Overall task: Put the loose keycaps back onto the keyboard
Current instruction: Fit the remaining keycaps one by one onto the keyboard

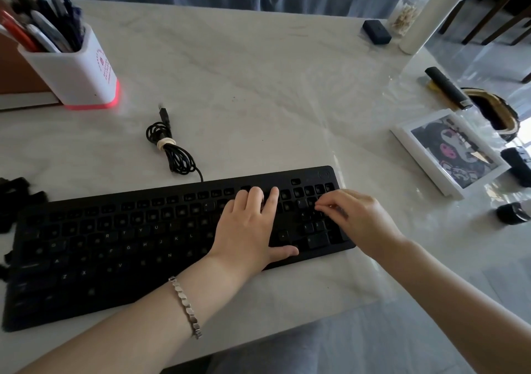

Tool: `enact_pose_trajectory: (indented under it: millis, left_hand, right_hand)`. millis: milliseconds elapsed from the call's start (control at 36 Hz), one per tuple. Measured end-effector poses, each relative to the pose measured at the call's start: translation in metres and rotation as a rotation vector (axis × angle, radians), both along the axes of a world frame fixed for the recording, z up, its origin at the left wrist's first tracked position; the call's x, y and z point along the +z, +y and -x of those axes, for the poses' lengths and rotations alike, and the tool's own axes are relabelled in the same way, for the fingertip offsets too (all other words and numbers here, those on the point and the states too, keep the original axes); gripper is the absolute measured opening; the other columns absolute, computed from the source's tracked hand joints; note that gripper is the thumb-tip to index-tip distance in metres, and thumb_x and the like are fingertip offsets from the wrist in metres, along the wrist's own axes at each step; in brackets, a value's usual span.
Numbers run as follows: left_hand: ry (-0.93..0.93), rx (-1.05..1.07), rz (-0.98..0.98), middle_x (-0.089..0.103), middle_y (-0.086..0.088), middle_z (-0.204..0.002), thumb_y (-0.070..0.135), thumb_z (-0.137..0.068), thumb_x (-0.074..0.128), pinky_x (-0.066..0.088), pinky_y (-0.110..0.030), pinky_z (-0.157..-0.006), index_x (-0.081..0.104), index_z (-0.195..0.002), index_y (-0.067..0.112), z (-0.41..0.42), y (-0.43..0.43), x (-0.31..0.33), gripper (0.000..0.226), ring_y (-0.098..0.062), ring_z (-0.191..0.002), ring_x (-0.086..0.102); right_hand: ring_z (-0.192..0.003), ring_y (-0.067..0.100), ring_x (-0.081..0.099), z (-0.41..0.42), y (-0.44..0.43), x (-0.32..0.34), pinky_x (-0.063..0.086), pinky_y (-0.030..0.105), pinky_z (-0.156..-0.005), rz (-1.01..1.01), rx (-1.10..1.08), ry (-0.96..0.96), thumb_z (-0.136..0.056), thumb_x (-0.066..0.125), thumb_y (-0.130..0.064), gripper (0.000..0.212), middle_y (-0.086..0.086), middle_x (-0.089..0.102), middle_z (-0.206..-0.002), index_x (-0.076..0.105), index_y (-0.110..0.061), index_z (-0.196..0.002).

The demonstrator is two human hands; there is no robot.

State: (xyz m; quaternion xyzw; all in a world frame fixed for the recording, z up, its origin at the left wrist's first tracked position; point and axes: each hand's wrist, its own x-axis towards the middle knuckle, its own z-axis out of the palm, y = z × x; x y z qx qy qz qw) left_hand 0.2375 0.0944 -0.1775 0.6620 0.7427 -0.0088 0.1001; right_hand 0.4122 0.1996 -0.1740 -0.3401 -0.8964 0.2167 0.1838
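Note:
A black keyboard (115, 238) lies across the near part of the white table, and several of its key spots look bare. My left hand (247, 230) rests flat on its right-middle section, fingers straight, thumb near the front edge. My right hand (356, 221) hovers over the number pad with its fingertips bunched together, pinching a small dark keycap (338, 210) just above the keys. A pile of loose black keycaps (17, 198) sits at the table's left edge, beside the keyboard's far left corner.
The keyboard's coiled cable (172, 149) lies behind it. A white pen holder (77, 69) stands at the back left. On the right are a framed picture (451, 149), a black remote (446, 86), small dark items (513, 212) and a white bottle (425, 20).

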Motion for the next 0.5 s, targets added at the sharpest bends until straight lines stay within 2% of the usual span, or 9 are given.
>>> enact_pose_trajectory:
  millis: [28,167,278,389,444,500]
  left_hand:
    - [0.000,0.000,0.003,0.023,-0.003,-0.129,0.077,-0.079,0.040,0.023,-0.027,-0.104,-0.005,-0.151,0.017,0.000,0.000,0.000,0.104,-0.019,-0.117,0.030]
    - [0.002,0.003,0.004,0.023,-0.004,-0.129,0.077,-0.078,0.041,0.024,-0.027,-0.105,-0.005,-0.151,0.017,0.000,0.000,0.000,0.104,-0.019,-0.117,0.030]
    - [-0.002,0.006,0.007,0.023,-0.004,-0.129,0.077,-0.078,0.041,0.025,-0.027,-0.104,-0.005,-0.151,0.017,0.000,0.000,0.000,0.105,-0.019,-0.116,0.030]
    - [-0.010,0.005,0.004,0.023,-0.004,-0.129,0.076,-0.078,0.041,0.025,-0.027,-0.104,-0.004,-0.150,0.018,0.000,0.000,0.001,0.104,-0.019,-0.116,0.030]
    - [-0.010,0.005,0.008,0.023,-0.004,-0.129,0.076,-0.078,0.041,0.025,-0.028,-0.104,-0.004,-0.150,0.018,0.000,0.001,0.001,0.104,-0.019,-0.116,0.029]
    - [-0.013,0.005,0.009,0.022,-0.004,-0.129,0.076,-0.078,0.041,0.024,-0.028,-0.104,-0.004,-0.150,0.018,0.000,0.001,0.002,0.103,-0.020,-0.117,0.029]
  right_hand:
    - [-0.073,0.003,0.054,-0.001,0.000,-0.001,0.044,0.010,-0.068,0.005,-0.012,0.000,-0.083,0.065,-0.015,0.009,-0.001,0.066,-0.078,0.069,-0.007,-0.083]
    - [-0.072,0.012,0.062,-0.005,0.003,-0.002,0.049,0.024,-0.068,0.070,-0.069,0.044,-0.081,0.069,-0.009,0.003,0.002,0.068,-0.079,0.070,-0.008,-0.084]
    - [-0.073,0.011,0.058,-0.002,0.006,0.003,0.046,0.017,-0.067,0.074,-0.020,-0.016,-0.082,0.069,-0.010,0.002,0.000,0.068,-0.078,0.070,-0.009,-0.083]
    - [-0.074,0.004,0.062,0.005,0.011,0.011,0.048,0.016,-0.070,0.277,-0.131,-0.034,-0.085,0.066,-0.016,0.007,-0.010,0.068,-0.076,0.067,-0.019,-0.079]
    - [-0.073,0.002,0.062,0.011,0.015,0.015,0.046,0.014,-0.070,0.332,-0.137,-0.054,-0.085,0.066,-0.016,0.012,-0.011,0.069,-0.074,0.065,-0.024,-0.076]
    - [-0.073,0.005,0.063,0.016,0.018,0.019,0.046,0.018,-0.072,0.356,-0.098,-0.141,-0.086,0.065,-0.018,0.015,-0.013,0.070,-0.070,0.063,-0.026,-0.074]
